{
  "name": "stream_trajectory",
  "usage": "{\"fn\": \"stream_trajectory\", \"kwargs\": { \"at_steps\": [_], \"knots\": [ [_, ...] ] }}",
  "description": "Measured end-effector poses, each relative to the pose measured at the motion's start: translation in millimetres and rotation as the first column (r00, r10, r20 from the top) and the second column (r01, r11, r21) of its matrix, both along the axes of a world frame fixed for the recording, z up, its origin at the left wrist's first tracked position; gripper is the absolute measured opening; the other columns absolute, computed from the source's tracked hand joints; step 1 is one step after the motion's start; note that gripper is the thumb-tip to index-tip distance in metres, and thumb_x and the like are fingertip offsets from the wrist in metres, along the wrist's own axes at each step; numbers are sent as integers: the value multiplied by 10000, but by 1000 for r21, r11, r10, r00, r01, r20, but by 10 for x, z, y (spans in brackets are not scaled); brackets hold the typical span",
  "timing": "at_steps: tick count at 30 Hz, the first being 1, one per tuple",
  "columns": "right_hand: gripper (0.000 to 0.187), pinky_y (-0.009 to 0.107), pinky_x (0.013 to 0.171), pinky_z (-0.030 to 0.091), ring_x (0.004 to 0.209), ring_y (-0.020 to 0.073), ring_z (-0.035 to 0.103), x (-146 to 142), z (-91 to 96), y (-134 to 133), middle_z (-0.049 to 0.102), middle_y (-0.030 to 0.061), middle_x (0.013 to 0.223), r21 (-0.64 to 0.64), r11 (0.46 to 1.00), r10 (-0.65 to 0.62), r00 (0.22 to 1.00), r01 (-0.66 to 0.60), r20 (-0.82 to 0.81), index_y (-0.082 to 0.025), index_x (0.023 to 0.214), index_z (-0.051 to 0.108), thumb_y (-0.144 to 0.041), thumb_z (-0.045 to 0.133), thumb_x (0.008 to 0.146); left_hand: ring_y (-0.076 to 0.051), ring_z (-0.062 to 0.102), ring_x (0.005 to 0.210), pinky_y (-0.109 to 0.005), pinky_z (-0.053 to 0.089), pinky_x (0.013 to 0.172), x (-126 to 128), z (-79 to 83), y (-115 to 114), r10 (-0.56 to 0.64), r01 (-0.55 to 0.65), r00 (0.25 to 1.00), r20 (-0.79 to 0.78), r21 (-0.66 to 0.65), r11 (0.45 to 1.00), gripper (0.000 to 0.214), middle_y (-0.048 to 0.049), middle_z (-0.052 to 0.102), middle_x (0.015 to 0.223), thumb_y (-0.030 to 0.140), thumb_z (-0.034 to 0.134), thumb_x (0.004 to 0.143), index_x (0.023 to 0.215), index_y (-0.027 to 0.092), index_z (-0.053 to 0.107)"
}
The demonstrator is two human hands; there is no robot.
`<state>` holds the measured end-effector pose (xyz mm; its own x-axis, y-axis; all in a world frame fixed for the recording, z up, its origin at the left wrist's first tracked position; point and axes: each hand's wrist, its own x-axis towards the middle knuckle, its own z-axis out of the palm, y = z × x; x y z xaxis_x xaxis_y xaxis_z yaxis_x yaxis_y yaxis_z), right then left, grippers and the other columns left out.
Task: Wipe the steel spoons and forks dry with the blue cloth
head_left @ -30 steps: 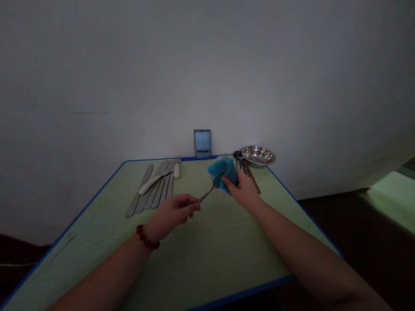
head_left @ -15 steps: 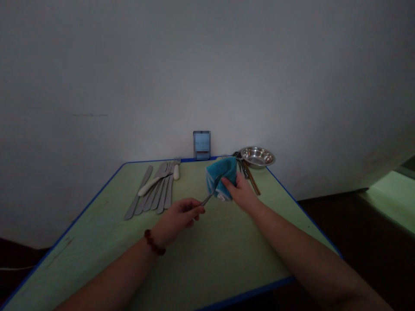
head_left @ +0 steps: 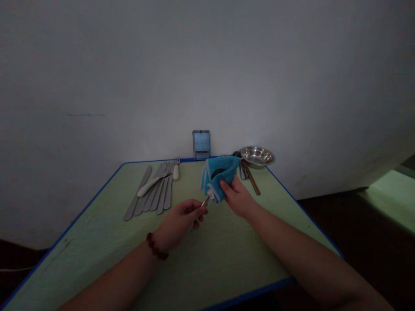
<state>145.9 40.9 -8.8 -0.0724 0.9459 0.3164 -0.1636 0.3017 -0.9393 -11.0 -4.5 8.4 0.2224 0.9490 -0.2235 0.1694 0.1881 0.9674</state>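
A metal spoon (head_left: 205, 201) is pinched by its handle in my left hand (head_left: 186, 216), whose wrist wears a dark red beaded bracelet. Its dark bowl shows partly among the folds of a blue cloth (head_left: 226, 165) with a pale edge. My right hand (head_left: 239, 198) grips this cloth, thumb on top, folded around the spoon above the table. Left of my hands lie several flat grey table knives (head_left: 155, 192). A white-handled fork (head_left: 149, 185) rests across them, and another white-handled fork (head_left: 176, 170) lies at their far right end.
A shiny metal bowl (head_left: 257, 156) stands at the table's far right corner. Beside it lie brown chopsticks (head_left: 253, 179) and other cutlery, partly behind the cloth. A phone-like screen (head_left: 201, 145) leans on the wall. The pale green table (head_left: 106, 233) has a blue edge.
The cloth has been folded over the spoon, covering more of its bowl and neck. My right hand has shifted slightly down and left. My left hand keeps its hold on the handle.
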Motion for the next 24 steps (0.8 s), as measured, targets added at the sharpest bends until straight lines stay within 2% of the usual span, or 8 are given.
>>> {"fn": "stream_trajectory", "kwargs": {
  "at_steps": [4,13,17,21,24],
  "knots": [
    [254,293,734,462,845,140,546,-9,-33,18,594,-1,934,-23,999,49,999,-49,-21,-249,944,516,-366,527,719,-69,445,442,-207,348,459,38,4,-19,-15,15,999,-36,-5,1000,187,44,512,520,338,556,641,646,154,526],
    [256,276,704,466,777,120,564,-106,-20,-68,601,-13,903,-155,975,135,979,-159,-151,-245,936,501,-337,554,703,-74,471,455,-215,359,472,71,-84,-33,-24,24,999,24,-20,1000,181,43,532,536,322,579,634,645,153,514],
    [260,289,728,460,790,125,568,-108,-22,-77,604,-13,905,-143,984,90,991,-104,-101,-247,936,498,-347,551,702,-75,471,457,-218,360,478,74,-71,-34,-33,33,999,23,-6,999,174,44,529,536,318,574,641,638,155,511],
    [281,302,786,434,830,133,561,-71,-11,-68,605,4,912,-87,996,-5,998,11,66,-225,953,498,-345,547,704,-71,462,450,-218,360,482,78,-44,-46,-36,36,999,-6,5,999,166,49,517,530,307,563,651,642,152,505],
    [298,307,797,428,854,139,558,-40,-1,-49,599,21,938,-31,999,-33,989,38,142,-206,973,488,-344,534,713,-73,459,444,-220,361,475,72,-40,-48,-34,34,999,-15,3,999,178,49,512,534,320,550,658,651,151,496]
  ]
}}
